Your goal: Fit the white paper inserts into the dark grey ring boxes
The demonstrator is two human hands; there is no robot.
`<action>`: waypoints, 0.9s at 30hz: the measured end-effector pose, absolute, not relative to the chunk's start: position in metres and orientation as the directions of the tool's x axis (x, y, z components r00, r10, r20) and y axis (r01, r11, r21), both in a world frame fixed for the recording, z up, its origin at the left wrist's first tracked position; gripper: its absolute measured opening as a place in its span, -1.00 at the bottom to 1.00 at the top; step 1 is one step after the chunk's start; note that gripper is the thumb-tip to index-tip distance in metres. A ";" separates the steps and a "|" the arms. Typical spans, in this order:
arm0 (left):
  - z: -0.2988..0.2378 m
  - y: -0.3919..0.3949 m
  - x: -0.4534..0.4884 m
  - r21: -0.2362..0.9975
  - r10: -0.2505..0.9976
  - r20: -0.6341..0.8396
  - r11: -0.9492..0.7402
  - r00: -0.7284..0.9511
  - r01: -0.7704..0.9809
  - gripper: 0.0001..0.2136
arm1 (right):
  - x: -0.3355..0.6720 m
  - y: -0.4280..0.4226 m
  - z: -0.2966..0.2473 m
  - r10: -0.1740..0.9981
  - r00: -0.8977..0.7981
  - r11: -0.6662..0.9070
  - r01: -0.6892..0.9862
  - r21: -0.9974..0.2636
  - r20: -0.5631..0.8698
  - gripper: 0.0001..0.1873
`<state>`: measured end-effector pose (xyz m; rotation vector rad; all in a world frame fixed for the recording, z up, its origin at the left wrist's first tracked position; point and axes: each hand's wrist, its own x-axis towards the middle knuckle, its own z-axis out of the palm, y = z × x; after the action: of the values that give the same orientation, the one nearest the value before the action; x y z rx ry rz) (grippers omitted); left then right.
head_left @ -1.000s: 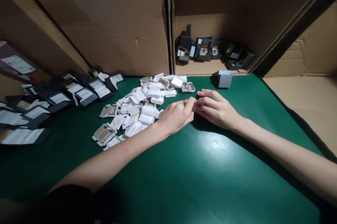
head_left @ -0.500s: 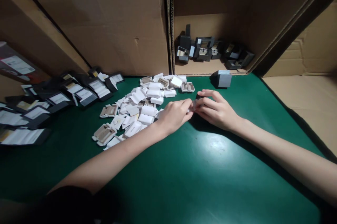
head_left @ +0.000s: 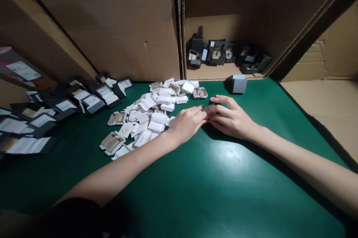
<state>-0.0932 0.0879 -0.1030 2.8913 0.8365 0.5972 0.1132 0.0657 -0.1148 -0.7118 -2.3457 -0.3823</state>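
My two hands meet over the green tabletop, right of the middle of the view. My right hand (head_left: 231,117) curls round a small dark box (head_left: 213,102), most of which its fingers cover. The fingertips of my left hand (head_left: 187,123) are pinched together against the near side of that box. A pale greyish bit (head_left: 206,109) shows between the hands, too small and covered to name. Just left of my left hand spreads a heap of small white cartons (head_left: 158,118), some with brown inner trays showing. A closed grey box (head_left: 238,83) stands behind my right hand.
Black boxes with white inserts (head_left: 92,101) crowd the left side of the green table (head_left: 179,193). At the back, several black boxes lie open (head_left: 217,54) inside a large cardboard carton (head_left: 201,22). More cardboard (head_left: 330,100) borders the right edge.
My left fingertips have shifted slightly in towards the dark box, covering more of the pale bit. My right hand keeps its hold. The view has moved a little.
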 end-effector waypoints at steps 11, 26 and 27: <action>-0.084 0.075 -0.091 0.010 0.585 0.234 -0.801 0.777 0.599 -0.86 | 0.127 0.075 -0.123 0.414 -0.510 0.750 0.661 0.036 0.754 -0.86; -0.100 0.068 -0.085 -0.150 0.399 0.452 -0.848 0.798 0.508 -0.82 | 0.129 0.078 -0.126 0.519 -0.435 0.745 0.652 -0.140 0.736 -0.78; -0.101 0.066 -0.084 -0.147 0.402 0.449 -0.848 0.798 0.510 -0.82 | 0.129 0.078 -0.125 0.523 -0.417 0.740 0.655 -0.153 0.743 -0.78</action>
<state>-0.0845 0.0662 -0.1008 3.2249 0.8333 0.7054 0.1289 0.0779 -0.1252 -0.8856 -2.1102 -0.2029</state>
